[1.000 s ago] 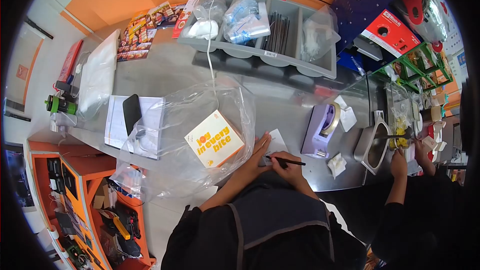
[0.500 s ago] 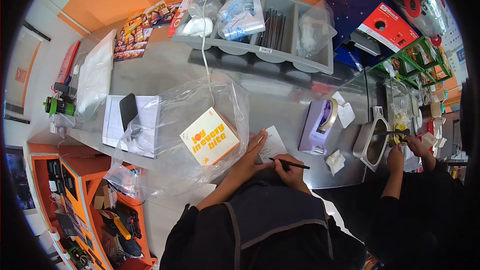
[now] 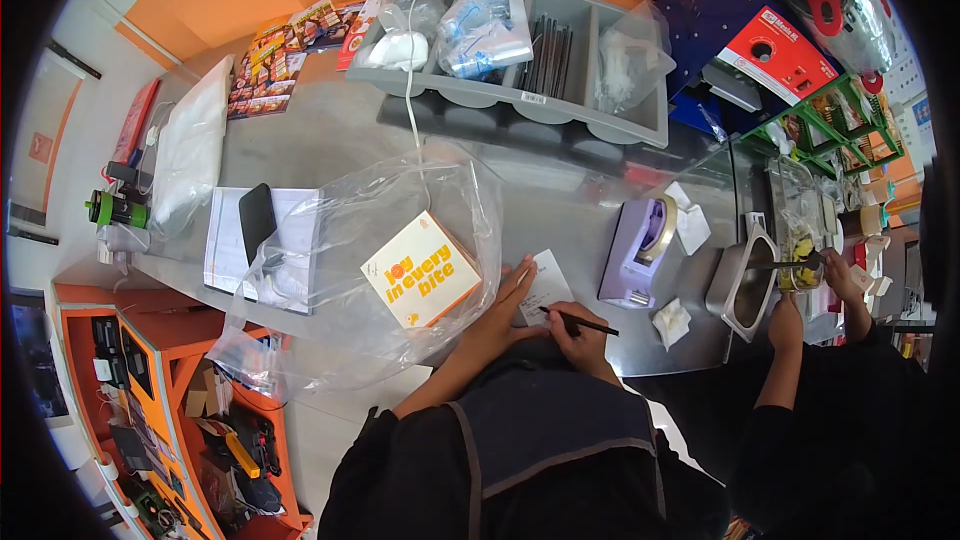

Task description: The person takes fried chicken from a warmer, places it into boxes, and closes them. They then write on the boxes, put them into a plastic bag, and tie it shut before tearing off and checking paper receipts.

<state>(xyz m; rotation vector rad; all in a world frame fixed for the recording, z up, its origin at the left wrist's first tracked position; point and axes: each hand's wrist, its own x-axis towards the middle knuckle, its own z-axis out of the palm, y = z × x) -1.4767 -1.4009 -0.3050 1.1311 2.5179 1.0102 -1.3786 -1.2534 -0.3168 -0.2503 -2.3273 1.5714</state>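
My left hand lies with fingers stretched out along the left edge of a small white paper slip, which bears lines of writing. A black pen is gripped in my right hand, its tip on the slip. Just left of my left hand, a white and orange box printed "joy in every bite" sits in a large clear plastic bag. The bag's edge comes right up to my left fingers.
A purple tape dispenser and crumpled tissue stand to the right. Behind is a grey compartment tray with straws and bags. At left, a phone lies on papers. A co-worker's hands work beside a metal pan.
The pen tip has shifted slightly up the slip with my right hand. My left hand stays in place. The co-worker's hands have moved a little at the right.
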